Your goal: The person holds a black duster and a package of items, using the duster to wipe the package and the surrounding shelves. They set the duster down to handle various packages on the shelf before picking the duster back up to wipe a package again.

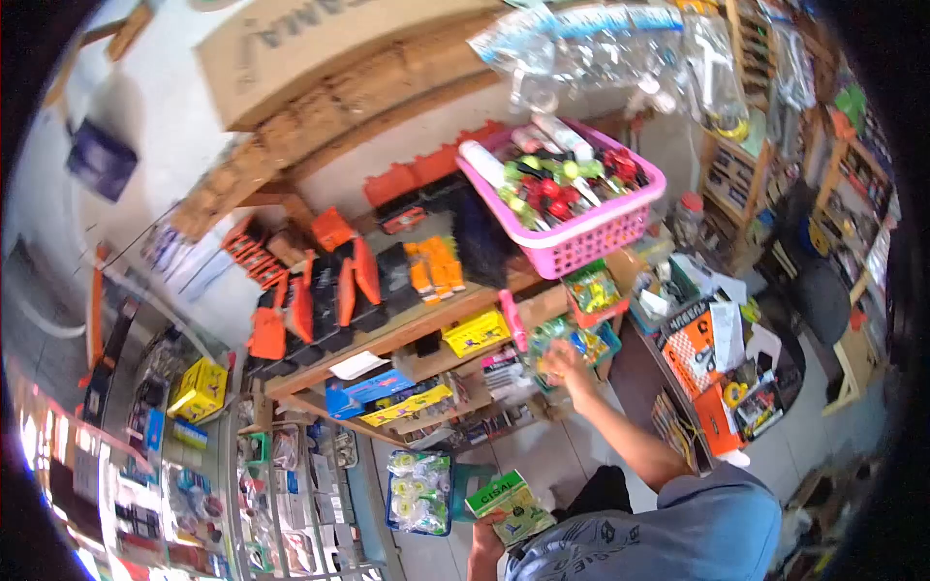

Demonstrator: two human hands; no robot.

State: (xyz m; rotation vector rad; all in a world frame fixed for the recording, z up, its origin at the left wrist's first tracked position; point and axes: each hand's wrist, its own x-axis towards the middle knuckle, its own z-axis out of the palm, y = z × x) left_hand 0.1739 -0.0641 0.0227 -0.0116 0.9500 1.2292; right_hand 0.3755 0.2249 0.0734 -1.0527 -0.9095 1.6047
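At the bottom, my left hand [489, 535] is closed around the edge of a flat green and cream box [511, 507] lettered "CISAL", held in front of my shirt. My right hand [564, 364] is stretched out at the shelf, fingers apart and slightly blurred, with nothing visible in it. Close by are small plastic packets [587, 344] in a green bin, and a pink upright object [512, 321]. A blue basket of clear-wrapped items [419, 492] stands left of the box.
A pink basket [593, 250] heaped with bottles and red and green items sits on the wooden shelf. Orange and black tools [358, 276] line its top. A glass display case [291, 484] stands left. An orange-black carton [690, 351] and a dark chair [823, 290] are right.
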